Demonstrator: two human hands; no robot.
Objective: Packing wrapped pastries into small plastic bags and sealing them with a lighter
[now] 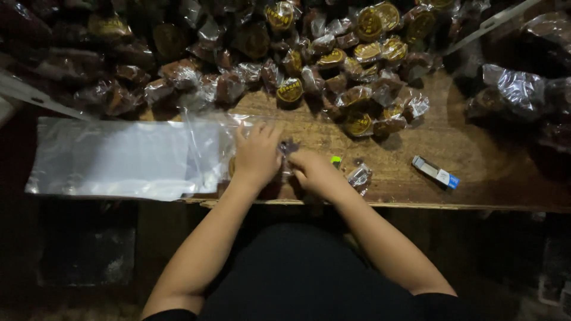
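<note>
Hands meet at the near edge of the worn wooden table [464,148]. The left hand [257,153] presses flat on a small clear-wrapped brown sweet [284,156], while the right hand [312,169] pinches the wrapper's end. A stack of clear plastic bags [119,157] lies just left; a heap of wrapped brown sweets [309,59] sits beyond, and a small blue-and-white box [435,172] lies to the right.
</note>
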